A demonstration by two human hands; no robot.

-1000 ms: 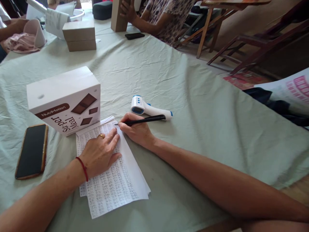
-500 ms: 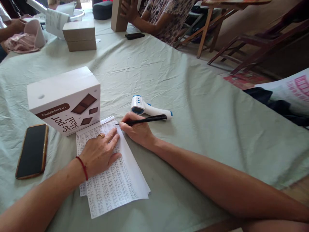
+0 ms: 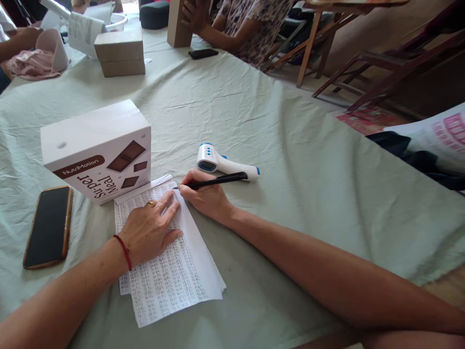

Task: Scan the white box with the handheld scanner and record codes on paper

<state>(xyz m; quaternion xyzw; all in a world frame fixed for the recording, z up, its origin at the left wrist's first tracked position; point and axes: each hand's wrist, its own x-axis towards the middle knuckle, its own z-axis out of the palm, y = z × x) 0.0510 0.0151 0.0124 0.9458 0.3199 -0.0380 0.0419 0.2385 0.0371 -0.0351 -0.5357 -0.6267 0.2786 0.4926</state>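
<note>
My left hand (image 3: 152, 228) lies flat on sheets of paper (image 3: 170, 286) filled with rows of handwriting, its fingers stretched out. A ring and a red bracelet are on it. Between the fingers of my right hand (image 3: 203, 194) is a black pen (image 3: 225, 178), its tip at the upper right part of the page. Just beyond that hand rests a white and blue infrared thermometer (image 3: 232, 167). A white NutriMotion box (image 3: 98, 145) stands at the papers' top left edge.
A phone (image 3: 48, 228) in a brown-edged case lies left of the papers. Farther back are a cardboard box (image 3: 121, 60), a dark phone (image 3: 203, 54) and a pink cloth (image 3: 34, 65). Two other people sit at the far side; one person's hand (image 3: 196, 17) touches a tall carton (image 3: 178, 24).
The back end of the pen has tipped slightly to the left as my right hand shifts a little. My left hand stays in place on the papers.
</note>
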